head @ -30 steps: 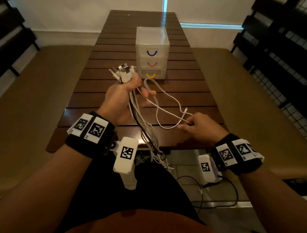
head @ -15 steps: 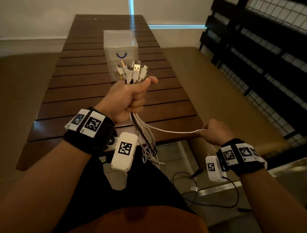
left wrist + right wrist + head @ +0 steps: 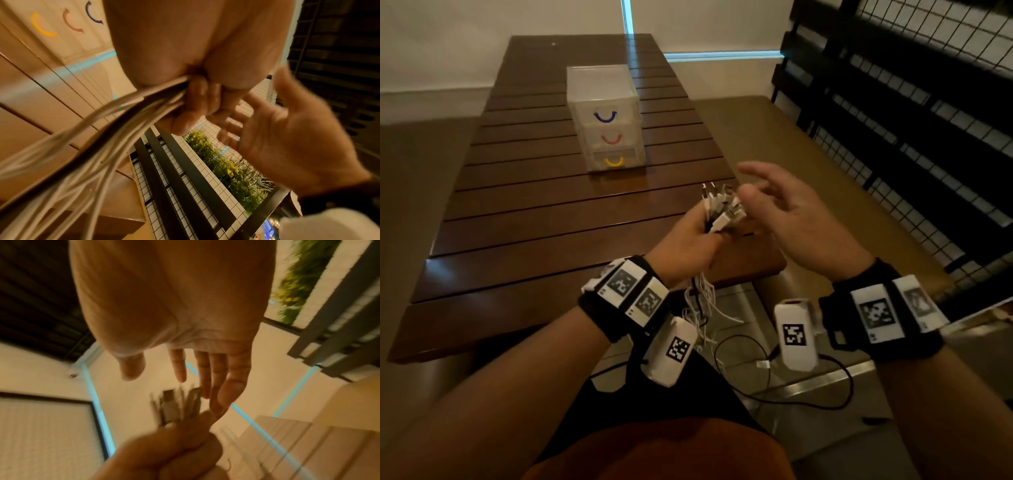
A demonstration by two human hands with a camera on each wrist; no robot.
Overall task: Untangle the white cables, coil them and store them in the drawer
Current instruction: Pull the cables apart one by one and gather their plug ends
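Note:
My left hand [image 3: 690,236] grips a bundle of white cables [image 3: 722,214] just below their plugs, which stick up out of the fist over the table's near right corner. The cable tails [image 3: 702,308] hang down past my left wrist; in the left wrist view the cables [image 3: 115,129] stream from the fist, a dark one among them. My right hand [image 3: 784,212] hovers just right of the plugs with fingers spread and holds nothing; the right wrist view shows its fingers [image 3: 205,374] straight above the plugs [image 3: 174,407]. The clear drawer unit [image 3: 606,116] stands mid-table, its drawers closed.
The slatted wooden table [image 3: 534,212] ends just under my hands. Brown benches [image 3: 774,144] run along both sides. A black grid fence [image 3: 911,102] stands to the right. Black cords [image 3: 808,394] lie on the floor below the table edge.
My right hand has let go of the white cable it was pulling out to the right and has come up beside the plugs, now open. My left fist with the bundle has dropped lower and rightward.

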